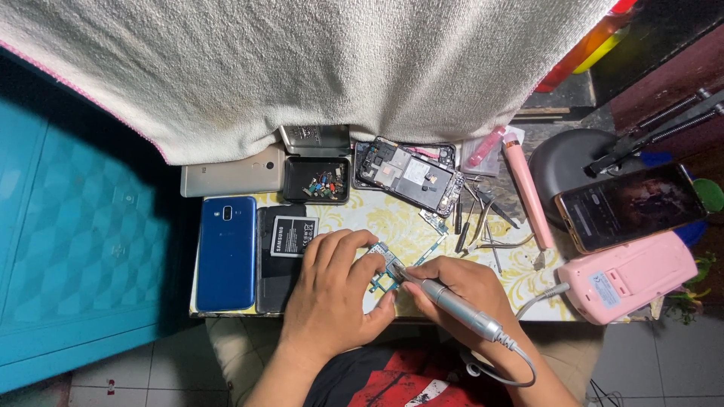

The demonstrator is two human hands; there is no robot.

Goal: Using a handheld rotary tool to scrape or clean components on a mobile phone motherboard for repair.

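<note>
Green phone circuit board (383,270) lies near the front edge of the small yellow floral-patterned table (400,222), pinned under the fingertips of the left hand (332,298). The right hand (467,290) clenches a slim silver pen-shaped corded tool (452,304), tip on the board. A blue smartphone (226,252), an opened black phone (409,175) and loose metal tweezers (490,226) crowd the surface, leaving little free room.

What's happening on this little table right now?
A person sits at a small table strewn with phone parts. The left hand pins a small circuit board flat, while the right hand holds a corded silver pen tool, its tip on the board. An opened phone and a tray of tiny parts lie behind, a blue phone to the left, tweezers to the right.
</note>
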